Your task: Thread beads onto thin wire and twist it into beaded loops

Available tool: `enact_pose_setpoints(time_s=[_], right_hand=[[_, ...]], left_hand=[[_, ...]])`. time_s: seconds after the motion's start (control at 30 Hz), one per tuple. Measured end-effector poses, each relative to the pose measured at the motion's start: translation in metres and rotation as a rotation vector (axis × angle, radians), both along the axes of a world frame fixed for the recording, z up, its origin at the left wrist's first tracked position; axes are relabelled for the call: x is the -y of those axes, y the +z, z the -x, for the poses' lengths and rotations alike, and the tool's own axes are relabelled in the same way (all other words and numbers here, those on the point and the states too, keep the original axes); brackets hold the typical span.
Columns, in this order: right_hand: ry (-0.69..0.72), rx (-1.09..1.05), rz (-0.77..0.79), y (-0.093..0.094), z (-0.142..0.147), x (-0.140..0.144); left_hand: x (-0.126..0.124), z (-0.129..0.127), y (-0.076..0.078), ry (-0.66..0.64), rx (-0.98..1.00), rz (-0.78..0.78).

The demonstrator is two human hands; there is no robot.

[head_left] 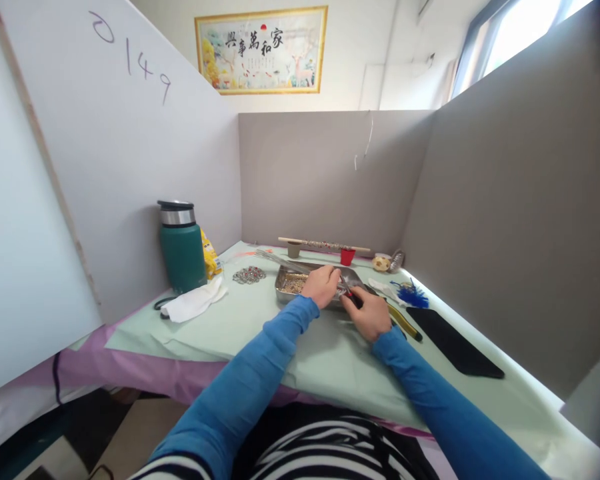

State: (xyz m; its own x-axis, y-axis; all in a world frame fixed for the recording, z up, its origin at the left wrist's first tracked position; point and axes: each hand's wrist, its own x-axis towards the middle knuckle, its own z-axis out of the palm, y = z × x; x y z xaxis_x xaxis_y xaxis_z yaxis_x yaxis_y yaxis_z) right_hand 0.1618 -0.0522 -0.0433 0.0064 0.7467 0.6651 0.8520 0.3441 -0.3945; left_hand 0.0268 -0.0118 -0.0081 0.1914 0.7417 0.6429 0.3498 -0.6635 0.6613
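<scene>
Over a metal tray (283, 298), my left hand (321, 285) is closed on a bundle of thin wires (283, 261) that sticks out toward the upper left. Pliers (349, 291) with dark red and black handles are gripped in my right hand (373, 313). Their jaws point at the fingertips of my left hand; what lies between the jaws is too small to make out. Small golden beads (293, 283) fill the tray's left part. My hands cover much of its right side.
Left of the tray lies a heap of wire pieces with beads (249, 275). A green bottle (183, 250) and white tissue (195, 301) are farther left. Behind are a beaded stick (325, 245) and a red cup (347, 257). To the right lie a blue tassel (411, 295) and a black phone (455, 342).
</scene>
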Motion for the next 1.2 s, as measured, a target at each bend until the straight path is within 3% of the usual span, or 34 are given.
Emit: enact_pose_setpoints(time_s=[0.13, 0.27, 0.33, 0.4, 0.77, 1.0, 1.2], right_hand=[[0.234, -0.272, 0.074, 0.004, 0.000, 0.001], [0.494, -0.549, 0.257, 0.009, 0.001, 0.005], [0.551, -0.623, 0.290, 0.011, 0.003, 0.008], [0.553, -0.645, 0.284, 0.013, 0.004, 0.010], [0.491, -0.481, 0.179, 0.009, 0.002, 0.008], [0.366, -0.263, -0.031, 0.007, 0.000, 0.009], [0.334, -0.185, -0.016, 0.009, 0.001, 0.009]], left_hand=[[-0.001, -0.002, 0.001, -0.107, 0.134, 0.147], [-0.004, -0.001, 0.003, -0.510, 0.420, 0.454], [-0.004, 0.002, 0.004, -0.721, 0.515, 0.581], [-0.004, 0.007, 0.005, -0.825, 0.557, 0.675], [-0.003, 0.020, 0.015, -0.990, 0.630, 1.012], [0.002, 0.021, 0.017, -0.971, 0.588, 0.988], [-0.002, 0.020, 0.014, -0.900, 0.547, 0.970]])
